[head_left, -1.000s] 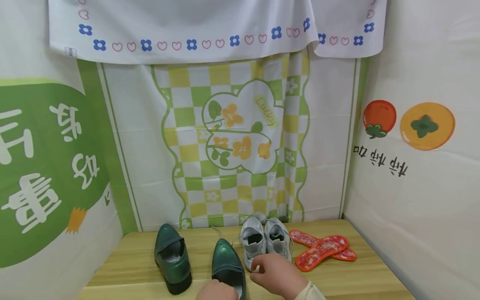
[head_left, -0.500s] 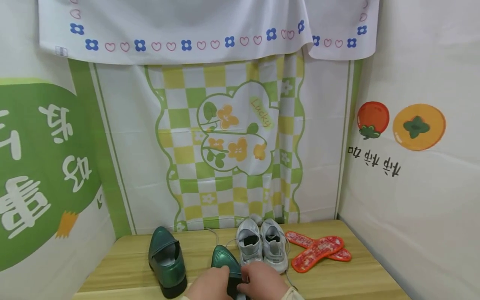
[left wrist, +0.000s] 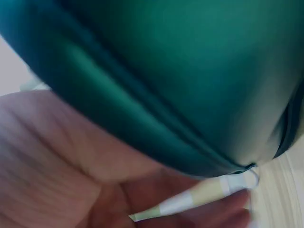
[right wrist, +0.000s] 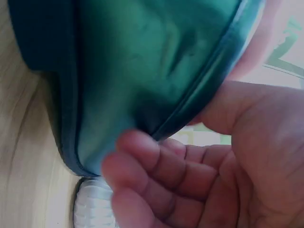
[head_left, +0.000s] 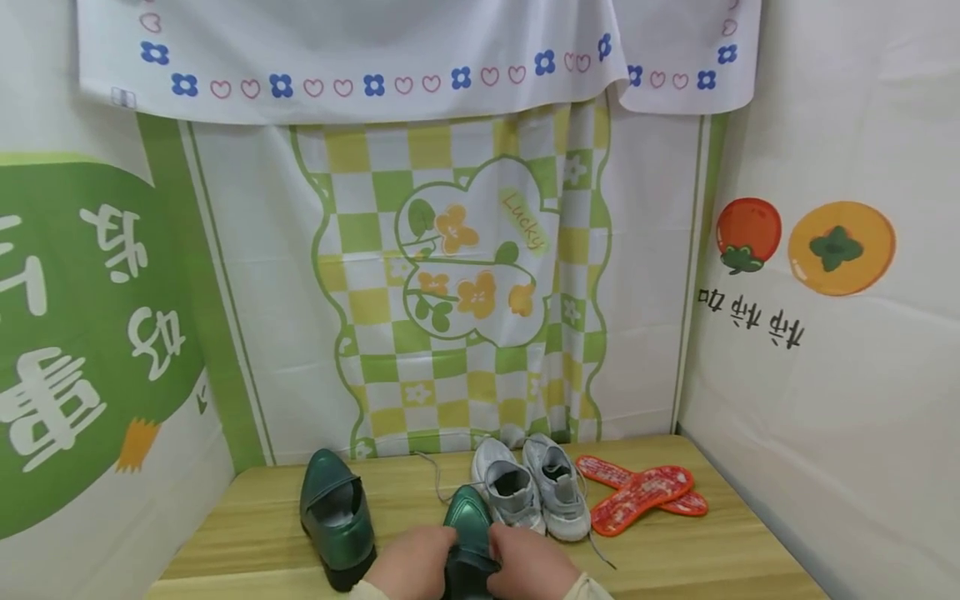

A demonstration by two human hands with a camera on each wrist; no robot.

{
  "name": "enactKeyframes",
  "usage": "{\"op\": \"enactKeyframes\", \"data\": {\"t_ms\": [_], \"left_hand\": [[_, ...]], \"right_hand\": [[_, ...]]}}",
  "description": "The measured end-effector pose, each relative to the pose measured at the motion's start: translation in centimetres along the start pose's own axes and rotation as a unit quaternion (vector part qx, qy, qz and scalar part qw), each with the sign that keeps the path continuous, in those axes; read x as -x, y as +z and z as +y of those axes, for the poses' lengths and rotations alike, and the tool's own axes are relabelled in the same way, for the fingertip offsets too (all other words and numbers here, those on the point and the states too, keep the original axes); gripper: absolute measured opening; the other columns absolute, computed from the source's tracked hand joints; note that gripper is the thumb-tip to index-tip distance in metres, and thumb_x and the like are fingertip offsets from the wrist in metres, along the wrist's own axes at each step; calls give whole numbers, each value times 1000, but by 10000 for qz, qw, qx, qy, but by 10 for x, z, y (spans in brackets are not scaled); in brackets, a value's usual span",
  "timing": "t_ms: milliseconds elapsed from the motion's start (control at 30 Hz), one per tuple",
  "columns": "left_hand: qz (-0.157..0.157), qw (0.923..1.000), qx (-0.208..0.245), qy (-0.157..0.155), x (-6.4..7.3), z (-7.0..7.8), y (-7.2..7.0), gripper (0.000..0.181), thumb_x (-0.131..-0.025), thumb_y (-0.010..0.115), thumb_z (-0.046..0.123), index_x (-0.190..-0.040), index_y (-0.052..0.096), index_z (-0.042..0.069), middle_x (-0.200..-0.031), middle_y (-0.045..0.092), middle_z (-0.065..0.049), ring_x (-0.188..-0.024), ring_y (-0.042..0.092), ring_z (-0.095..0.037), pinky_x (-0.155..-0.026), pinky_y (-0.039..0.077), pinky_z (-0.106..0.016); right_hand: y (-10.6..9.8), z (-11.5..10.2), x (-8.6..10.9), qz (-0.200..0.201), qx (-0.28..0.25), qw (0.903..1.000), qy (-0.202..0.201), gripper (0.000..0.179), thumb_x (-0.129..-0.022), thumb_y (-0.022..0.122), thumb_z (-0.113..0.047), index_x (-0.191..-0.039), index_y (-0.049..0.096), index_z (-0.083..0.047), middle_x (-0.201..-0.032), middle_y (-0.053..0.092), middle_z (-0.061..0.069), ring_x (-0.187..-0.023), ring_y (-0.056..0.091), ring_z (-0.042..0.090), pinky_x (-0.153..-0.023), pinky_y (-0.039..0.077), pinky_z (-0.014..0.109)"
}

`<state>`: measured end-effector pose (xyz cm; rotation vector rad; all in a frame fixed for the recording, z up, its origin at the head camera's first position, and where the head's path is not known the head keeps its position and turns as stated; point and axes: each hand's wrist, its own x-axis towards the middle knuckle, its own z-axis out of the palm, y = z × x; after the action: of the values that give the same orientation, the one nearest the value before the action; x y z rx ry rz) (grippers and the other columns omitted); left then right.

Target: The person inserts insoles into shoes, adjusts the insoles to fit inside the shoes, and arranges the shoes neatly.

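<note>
Both my hands are on one green shoe (head_left: 468, 542), bottom centre of the frame, toe pointing up the pic. My L hand (head_left: 417, 560) has its L side, my R hand (head_left: 534, 562) its R side, so the shoe's btwn them. The grip's closed on it, fingers bent in at the edges; in the L wrist view my palm runs along the rim w/ fingers partly hidden, so can't tell exactly how tight. In the R wrist view fingertips touch the shoe's side, approx. near the toe. Can't tell if the sole touches the wooden table (head_left: 258, 542).

Other green shoe (head_left: 337, 523) stands lower L, well apart, toe up-frame too. Pair of grey sneakers (head_left: 558, 500) is just R of centre, v. near my shoe's toe, laces loose. Red insoles (head_left: 647, 500) lie crossed, R of the sneakers. Behind: a checked curtain (head_left: 465, 375) mid-frame, white cloth (head_left: 420, 50) w/ hearts & blue flowers along the top.
</note>
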<state>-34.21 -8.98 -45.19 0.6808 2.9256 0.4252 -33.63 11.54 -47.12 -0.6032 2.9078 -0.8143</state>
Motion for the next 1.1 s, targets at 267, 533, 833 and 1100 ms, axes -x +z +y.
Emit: {"op": "enactKeyframes", "data": {"t_ms": [267, 533, 833, 1100], "left_hand": [[508, 9965, -524, 403, -3, 8, 4, 16, -93, 74, 5, -86, 67, 18, -74, 66, 5, -65, 61, -10, -60, 51, -35], [1134, 9882, -714, 744, -7, -1, 8, 20, -96, 79, 24, -80, 67, 22, -68, 63, 10, -59, 57, -7, -55, 47, -31], [709, 9949, 89, 718, -11, -9, 7, 18, -96, 78, 21, -81, 70, 19, -69, 62, 13, -61, 52, -4, -58, 46, -27], [420, 9910, 1028, 743, -17, -25, 8, 12, -99, 75, 25, -88, 73, 20, -76, 64, 12, -65, 55, -4, -61, 47, -29]], "right_hand": [[5, 0, -5, 795, 903, 9896, -784, 23, -87, 84, -22, -79, 63, -25, -77, 56, -13, -68, 52, 4, -62, 46, 29], [5, 5, -10, 1123, 943, 9850, -914, 19, -92, 81, -18, -78, 69, -23, -78, 64, -12, -70, 58, 4, -63, 50, 31], [11, 7, -13, 748, 887, 9862, -1183, 20, -95, 79, -20, -80, 66, -24, -77, 58, -14, -68, 53, 1, -63, 47, 26], [11, 10, -15, 790, 442, 9911, -978, 21, -97, 78, -21, -80, 65, -24, -77, 58, -15, -67, 52, 0, -62, 45, 25]]}}
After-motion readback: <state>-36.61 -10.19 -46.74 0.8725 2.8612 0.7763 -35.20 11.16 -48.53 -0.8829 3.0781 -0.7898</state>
